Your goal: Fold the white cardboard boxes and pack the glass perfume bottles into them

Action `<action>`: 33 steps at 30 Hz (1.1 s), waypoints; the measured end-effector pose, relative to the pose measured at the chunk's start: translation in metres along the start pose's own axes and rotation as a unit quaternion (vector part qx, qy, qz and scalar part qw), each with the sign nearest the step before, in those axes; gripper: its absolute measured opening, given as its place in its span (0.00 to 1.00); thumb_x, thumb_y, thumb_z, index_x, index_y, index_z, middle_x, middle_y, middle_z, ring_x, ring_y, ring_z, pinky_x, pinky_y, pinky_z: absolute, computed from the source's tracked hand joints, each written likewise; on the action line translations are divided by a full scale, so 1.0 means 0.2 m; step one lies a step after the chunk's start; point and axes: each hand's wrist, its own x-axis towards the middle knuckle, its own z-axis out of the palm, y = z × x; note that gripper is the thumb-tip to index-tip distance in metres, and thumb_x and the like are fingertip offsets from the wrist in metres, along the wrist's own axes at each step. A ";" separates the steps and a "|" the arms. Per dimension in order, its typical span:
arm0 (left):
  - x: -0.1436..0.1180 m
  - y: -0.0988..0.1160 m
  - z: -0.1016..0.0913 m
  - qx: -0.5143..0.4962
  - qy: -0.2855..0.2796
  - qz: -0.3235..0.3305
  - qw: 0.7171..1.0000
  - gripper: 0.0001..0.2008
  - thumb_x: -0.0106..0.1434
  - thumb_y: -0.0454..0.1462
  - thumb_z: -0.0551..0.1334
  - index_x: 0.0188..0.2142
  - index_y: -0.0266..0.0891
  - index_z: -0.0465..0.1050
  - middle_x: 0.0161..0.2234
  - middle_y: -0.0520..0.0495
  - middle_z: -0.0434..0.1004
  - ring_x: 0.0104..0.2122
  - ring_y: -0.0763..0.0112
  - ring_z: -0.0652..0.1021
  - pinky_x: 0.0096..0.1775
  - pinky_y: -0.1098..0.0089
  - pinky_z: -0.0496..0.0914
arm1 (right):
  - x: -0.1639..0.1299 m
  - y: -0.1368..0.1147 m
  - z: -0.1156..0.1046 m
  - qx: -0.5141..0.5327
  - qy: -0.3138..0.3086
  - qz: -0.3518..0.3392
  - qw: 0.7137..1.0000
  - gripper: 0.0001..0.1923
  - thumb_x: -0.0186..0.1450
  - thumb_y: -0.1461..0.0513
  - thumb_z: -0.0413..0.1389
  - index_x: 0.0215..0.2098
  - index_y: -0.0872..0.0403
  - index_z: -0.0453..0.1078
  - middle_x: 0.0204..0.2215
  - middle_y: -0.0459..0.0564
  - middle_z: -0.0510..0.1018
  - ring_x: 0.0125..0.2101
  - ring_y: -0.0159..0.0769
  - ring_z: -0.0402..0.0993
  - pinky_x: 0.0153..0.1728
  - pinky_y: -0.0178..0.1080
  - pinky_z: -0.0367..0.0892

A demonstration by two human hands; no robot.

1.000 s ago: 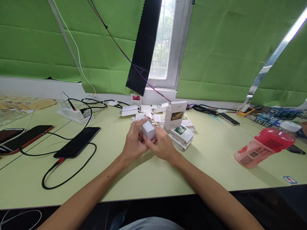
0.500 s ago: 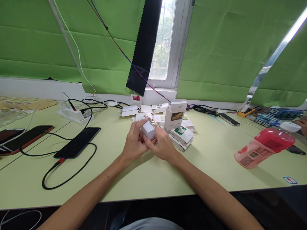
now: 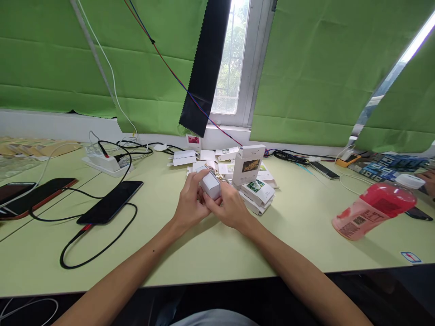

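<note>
Between my two hands is a small white box [image 3: 210,184], held slightly tilted above the table. My left hand [image 3: 190,198] grips it from the left, fingers bent over its top edge. My right hand [image 3: 232,204] closes on its right and lower side, the thumb at the near end. A gold-coloured chain [image 3: 220,176] shows just behind the box; whether it is joined to it I cannot tell. Right behind my right hand, a white carton with a dark picture [image 3: 250,165] stands upright beside a stack of flat cartons [image 3: 260,192].
More white cartons [image 3: 183,157] lie toward the window. To the left are a black phone [image 3: 110,202] on a cable, other phones [image 3: 44,194] and a white power strip [image 3: 107,164]. A pink bottle [image 3: 374,210] stands at right; another person's hand [image 3: 428,181] shows at the right edge.
</note>
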 end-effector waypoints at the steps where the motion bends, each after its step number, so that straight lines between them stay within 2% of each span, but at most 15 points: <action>1: 0.00 0.00 0.00 0.001 0.002 -0.001 1.000 0.34 0.58 0.40 0.72 0.62 0.50 0.63 0.52 0.44 0.70 0.27 0.78 0.76 0.27 0.71 0.74 | 0.00 0.00 0.00 -0.001 -0.003 0.004 1.000 0.17 0.71 0.53 0.56 0.52 0.55 0.71 0.35 0.51 0.79 0.33 0.39 0.74 0.34 0.37 0.70; 6: 0.00 0.00 0.01 -0.005 0.009 -0.002 1.000 0.34 0.57 0.40 0.72 0.61 0.50 0.64 0.51 0.44 0.71 0.27 0.76 0.76 0.26 0.70 0.74 | 0.00 -0.01 -0.01 0.014 -0.009 0.004 1.000 0.19 0.71 0.54 0.55 0.55 0.55 0.70 0.34 0.51 0.79 0.32 0.39 0.74 0.33 0.37 0.69; 13: 0.00 -0.01 0.00 -0.018 0.002 -0.009 1.000 0.36 0.55 0.40 0.74 0.62 0.52 0.64 0.52 0.43 0.70 0.26 0.75 0.76 0.25 0.70 0.73 | 0.01 -0.02 -0.02 0.028 -0.013 0.000 1.000 0.16 0.71 0.54 0.55 0.52 0.54 0.71 0.34 0.51 0.80 0.31 0.40 0.75 0.32 0.38 0.69; 17: 0.00 0.00 0.00 -0.028 -0.001 -0.018 0.999 0.36 0.55 0.39 0.74 0.61 0.50 0.64 0.52 0.42 0.69 0.27 0.73 0.77 0.25 0.69 0.73 | 0.01 -0.03 -0.03 0.045 -0.023 0.004 0.999 0.16 0.71 0.55 0.54 0.53 0.54 0.70 0.33 0.49 0.79 0.29 0.38 0.74 0.30 0.37 0.67; 22: 0.00 0.00 0.00 -0.034 -0.002 -0.025 0.999 0.35 0.56 0.39 0.73 0.61 0.51 0.64 0.51 0.44 0.69 0.25 0.76 0.76 0.24 0.69 0.73 | 0.01 -0.03 -0.04 0.050 -0.025 0.007 0.998 0.17 0.71 0.55 0.55 0.55 0.54 0.70 0.33 0.48 0.80 0.28 0.37 0.75 0.28 0.36 0.66; 27: -0.01 0.00 0.01 -0.048 0.005 -0.034 0.998 0.34 0.56 0.40 0.73 0.60 0.51 0.66 0.51 0.44 0.70 0.26 0.74 0.76 0.23 0.69 0.73 | 0.01 -0.03 -0.04 0.054 -0.026 0.006 0.998 0.17 0.71 0.56 0.55 0.56 0.53 0.70 0.34 0.49 0.81 0.30 0.38 0.76 0.29 0.36 0.66; 33: -0.02 0.00 0.02 -0.044 0.012 -0.039 0.998 0.34 0.57 0.39 0.72 0.61 0.52 0.65 0.52 0.45 0.69 0.26 0.77 0.76 0.25 0.70 0.74 | 0.01 -0.03 -0.04 0.060 -0.030 0.010 0.998 0.17 0.69 0.57 0.55 0.55 0.52 0.71 0.34 0.48 0.81 0.29 0.38 0.75 0.29 0.36 0.66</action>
